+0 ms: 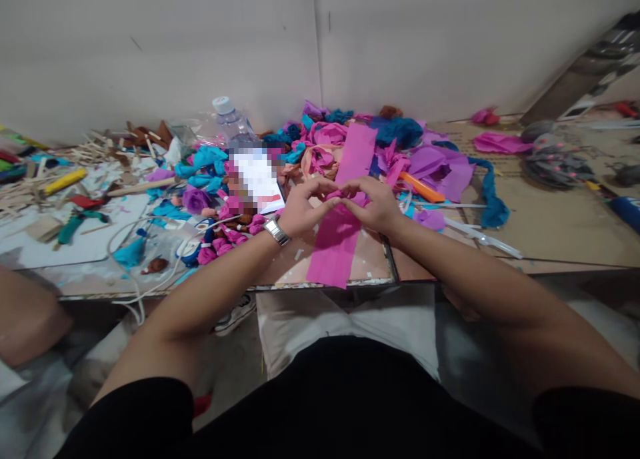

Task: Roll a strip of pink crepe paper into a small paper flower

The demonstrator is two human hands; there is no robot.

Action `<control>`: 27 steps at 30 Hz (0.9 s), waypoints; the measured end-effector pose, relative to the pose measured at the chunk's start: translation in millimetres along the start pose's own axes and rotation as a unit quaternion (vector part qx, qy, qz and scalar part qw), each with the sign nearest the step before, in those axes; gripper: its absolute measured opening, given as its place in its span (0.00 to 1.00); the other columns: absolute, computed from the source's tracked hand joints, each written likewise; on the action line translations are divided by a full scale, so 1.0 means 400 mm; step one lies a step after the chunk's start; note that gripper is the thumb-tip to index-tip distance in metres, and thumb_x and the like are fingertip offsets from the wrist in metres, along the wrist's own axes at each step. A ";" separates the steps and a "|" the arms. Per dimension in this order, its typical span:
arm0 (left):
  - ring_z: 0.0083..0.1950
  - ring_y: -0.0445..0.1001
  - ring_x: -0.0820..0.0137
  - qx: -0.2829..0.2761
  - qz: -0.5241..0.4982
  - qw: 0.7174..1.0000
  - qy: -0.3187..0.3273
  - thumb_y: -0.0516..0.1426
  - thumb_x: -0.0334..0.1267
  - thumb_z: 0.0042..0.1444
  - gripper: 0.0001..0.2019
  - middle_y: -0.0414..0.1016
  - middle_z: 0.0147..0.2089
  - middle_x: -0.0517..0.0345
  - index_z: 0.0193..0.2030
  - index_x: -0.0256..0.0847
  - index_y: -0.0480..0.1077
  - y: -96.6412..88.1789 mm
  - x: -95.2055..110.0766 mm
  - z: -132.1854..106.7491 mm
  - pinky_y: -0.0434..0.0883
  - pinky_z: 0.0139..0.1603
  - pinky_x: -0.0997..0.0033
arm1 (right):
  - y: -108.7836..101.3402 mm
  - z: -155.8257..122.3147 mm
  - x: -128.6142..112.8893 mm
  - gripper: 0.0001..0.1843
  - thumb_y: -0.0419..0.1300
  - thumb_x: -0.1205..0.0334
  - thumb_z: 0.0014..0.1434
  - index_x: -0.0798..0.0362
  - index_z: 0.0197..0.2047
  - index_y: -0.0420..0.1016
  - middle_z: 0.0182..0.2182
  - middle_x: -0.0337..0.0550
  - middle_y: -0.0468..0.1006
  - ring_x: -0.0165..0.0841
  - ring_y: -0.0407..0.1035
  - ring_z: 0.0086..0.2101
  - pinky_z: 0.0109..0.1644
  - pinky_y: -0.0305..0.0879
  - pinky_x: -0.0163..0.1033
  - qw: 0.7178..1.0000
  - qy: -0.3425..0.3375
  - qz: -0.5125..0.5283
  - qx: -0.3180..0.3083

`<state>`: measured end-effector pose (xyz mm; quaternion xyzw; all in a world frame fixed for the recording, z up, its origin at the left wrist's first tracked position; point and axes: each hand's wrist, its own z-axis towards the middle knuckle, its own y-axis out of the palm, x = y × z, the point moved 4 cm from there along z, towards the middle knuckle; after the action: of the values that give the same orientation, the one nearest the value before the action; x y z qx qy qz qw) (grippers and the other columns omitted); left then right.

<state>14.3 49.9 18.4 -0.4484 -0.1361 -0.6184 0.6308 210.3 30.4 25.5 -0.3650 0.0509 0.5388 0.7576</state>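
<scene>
A long strip of pink crepe paper (336, 245) lies across the low table, running from the paper pile down over the front edge. My left hand (301, 207), with a metal watch at the wrist, and my right hand (374, 205) meet over the middle of the strip. Both pinch a fold of the pink paper between thumbs and fingertips, knuckles arched. A phone (259, 179) with a blurred screen lies just left of my left hand.
A heap of crumpled pink, purple and blue crepe paper (400, 145) fills the table behind the hands. A plastic bottle (231, 122) stands by the wall. Wooden sticks (100, 145), a white cable (150, 272) and small paper flowers (220, 245) lie left. An orange tool (423, 189) lies right.
</scene>
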 end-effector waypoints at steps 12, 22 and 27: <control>0.43 0.81 0.68 0.005 -0.034 0.999 -0.003 0.68 0.52 0.64 0.16 0.84 0.44 0.51 0.48 0.42 0.80 -0.003 -0.002 0.002 0.78 0.47 0.65 | 0.011 -0.008 0.007 0.19 0.67 0.43 0.68 0.47 0.51 0.75 0.39 0.42 0.83 0.37 0.76 0.38 0.45 0.72 0.44 0.998 0.043 0.054 -0.006; 0.46 0.83 0.66 -0.001 -0.115 0.993 -0.030 0.70 0.54 0.61 0.19 0.84 0.45 0.50 0.48 0.42 0.81 -0.002 -0.008 0.007 0.81 0.49 0.64 | 0.006 -0.003 -0.001 0.24 0.65 0.34 0.67 0.48 0.40 0.79 0.35 0.43 0.84 0.37 0.76 0.35 0.41 0.73 0.43 0.996 0.066 0.065 0.017; 0.46 0.83 0.66 -0.011 -0.115 0.993 -0.029 0.69 0.54 0.62 0.18 0.85 0.46 0.49 0.48 0.42 0.82 -0.003 -0.003 0.008 0.81 0.49 0.64 | 0.003 -0.001 -0.002 0.22 0.66 0.37 0.67 0.48 0.37 0.79 0.34 0.43 0.84 0.36 0.75 0.34 0.40 0.71 0.43 0.997 0.058 0.055 0.018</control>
<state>14.1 53.4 19.9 -0.4544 -0.1980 -0.6752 0.5463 209.2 29.5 25.1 -0.3784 0.1249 0.5563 0.7292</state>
